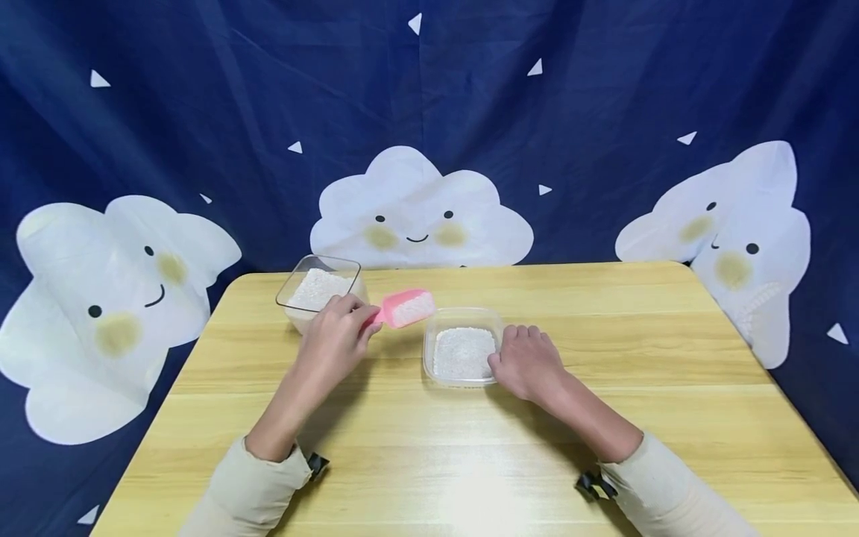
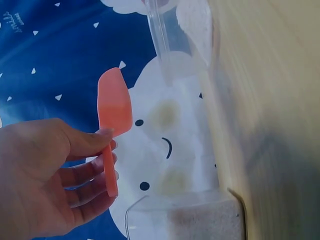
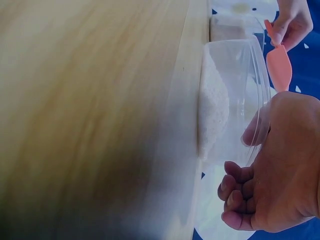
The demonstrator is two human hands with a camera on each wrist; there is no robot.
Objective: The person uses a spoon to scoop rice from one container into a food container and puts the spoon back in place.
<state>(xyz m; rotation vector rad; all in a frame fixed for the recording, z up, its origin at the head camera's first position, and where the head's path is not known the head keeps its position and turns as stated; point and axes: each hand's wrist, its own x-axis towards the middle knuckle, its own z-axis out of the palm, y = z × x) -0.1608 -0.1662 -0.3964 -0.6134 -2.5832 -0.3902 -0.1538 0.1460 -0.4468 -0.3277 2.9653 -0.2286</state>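
My left hand [image 1: 335, 335] grips the handle of a pink scoop [image 1: 411, 308], which holds some white grains. The scoop is in the air, between a square clear container [image 1: 290, 296] at the left and a rounded, see-through plastic tub [image 1: 428, 358] in the middle. White grains fill much of the left container; the tub has a layer of them [image 1: 464, 352] on its bottom. My right hand [image 1: 532, 365] holds the tub's right side, its thumb [image 3: 252, 131] over the rim and its other fingers curled outside.
Both containers stand on a light wooden table [image 1: 470, 440], the left one close to the back edge. Behind hangs a dark blue cloth [image 1: 577, 134] with smiling clouds and small white triangles. Dark straps hang by both sleeves.
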